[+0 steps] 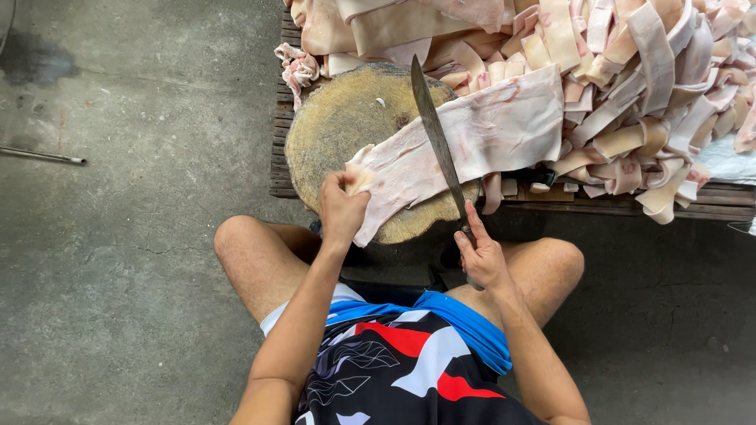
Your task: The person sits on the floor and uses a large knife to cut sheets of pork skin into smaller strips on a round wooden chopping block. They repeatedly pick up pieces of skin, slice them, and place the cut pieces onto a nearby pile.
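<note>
A low wooden slat pallet (277, 169) carries a big heap of cut pork skin strips (630, 86) across its right side. On its left front corner sits a round wooden chopping block (335, 118). A broad sheet of pork skin (472, 142) lies across the block's right half, reaching back into the heap. The long knife (435, 134) rests blade-down across the sheet; the right hand (482, 256) grips its handle, fingers closed. The left hand (342, 206) pinches the sheet's near-left corner at the block's front edge.

One head-worn camera looks steeply down, close over the seated person's lap, facing the round chopping block (346, 126) ahead
</note>
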